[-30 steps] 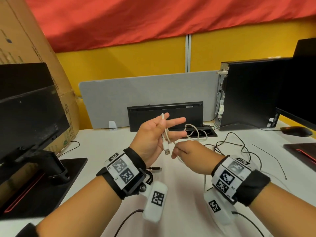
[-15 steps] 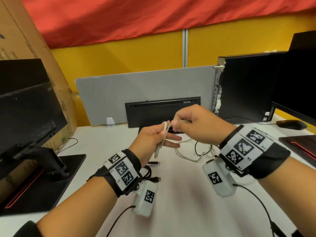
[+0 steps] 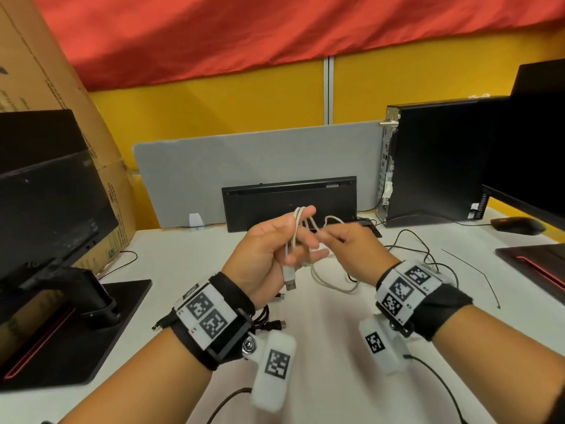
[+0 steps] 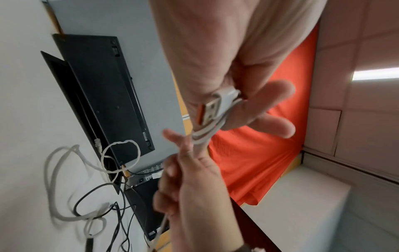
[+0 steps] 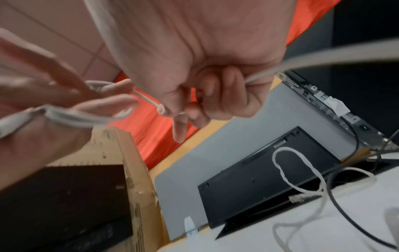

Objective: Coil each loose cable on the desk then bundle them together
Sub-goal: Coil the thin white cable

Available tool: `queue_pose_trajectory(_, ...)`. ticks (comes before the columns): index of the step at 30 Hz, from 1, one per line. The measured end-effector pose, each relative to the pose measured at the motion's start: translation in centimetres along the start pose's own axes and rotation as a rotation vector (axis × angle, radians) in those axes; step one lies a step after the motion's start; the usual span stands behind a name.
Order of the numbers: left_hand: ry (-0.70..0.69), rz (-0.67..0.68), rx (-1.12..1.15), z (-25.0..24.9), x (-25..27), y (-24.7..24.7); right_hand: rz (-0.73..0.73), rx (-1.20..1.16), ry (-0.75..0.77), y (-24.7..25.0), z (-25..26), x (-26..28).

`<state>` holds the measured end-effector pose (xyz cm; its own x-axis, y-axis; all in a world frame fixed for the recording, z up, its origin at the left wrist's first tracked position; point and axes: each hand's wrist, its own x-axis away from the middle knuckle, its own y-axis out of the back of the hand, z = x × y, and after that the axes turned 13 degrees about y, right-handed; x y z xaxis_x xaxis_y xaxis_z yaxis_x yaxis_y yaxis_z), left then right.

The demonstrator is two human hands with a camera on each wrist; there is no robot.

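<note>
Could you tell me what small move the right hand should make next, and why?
Probably one more wrap round the left hand: the right hand pinches the white cable, loops already ring the left fingers, and slack trails on the desk.

Above the white desk (image 3: 321, 347), the left hand (image 3: 266, 255) is raised palm-up with loops of a white cable (image 3: 294, 237) wound over its spread fingers, and the USB plug (image 3: 290, 278) hangs below the palm. The right hand (image 3: 351, 249), just beside it, pinches the same cable, whose slack droops to the desk. Loose black cables (image 3: 422, 249) lie to the right, and a black keyboard (image 3: 290, 200) stands on edge behind.
</note>
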<state>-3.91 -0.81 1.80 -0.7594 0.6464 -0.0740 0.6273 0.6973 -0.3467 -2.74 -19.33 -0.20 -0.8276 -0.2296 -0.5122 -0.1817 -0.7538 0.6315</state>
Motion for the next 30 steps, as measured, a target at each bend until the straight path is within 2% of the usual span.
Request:
queue_pose_trajectory(3,-0.031,-0.062,-0.015,0.0,-0.1,0.0,0.141,0.004,-0.020,-1.6,-0.3,1.1)
queue_pose_trajectory(6,-0.063,-0.065,-0.061,0.2,-0.3,0.4,0.256,0.053,-0.042,-1.9,0.3,1.4)
queue_pose_trajectory(9,-0.076,-0.105,-0.074,0.2,-0.5,0.9,0.355,0.144,0.003,-1.6,1.6,1.4)
queue_pose_trajectory(12,-0.114,-0.166,-0.155,0.1,-0.5,1.1,0.421,0.205,0.034,-1.0,3.1,1.5)
queue_pose_trajectory(16,-0.078,-0.254,-0.303,0.4,-0.7,1.2,0.458,0.234,0.053,-0.1,4.8,1.6)
queue_pose_trajectory(21,0.022,-0.377,-0.509,1.1,-0.5,1.2,0.382,0.191,0.117,1.9,6.6,0.7)
queue_pose_trajectory(24,0.059,-0.283,-0.512,1.1,-0.1,0.9,0.284,0.148,0.115,3.2,6.8,0.0)
queue_pose_trajectory(30,0.100,-0.195,-0.406,0.7,0.7,-0.3,0.049,-0.003,0.113,4.5,5.8,-1.5)
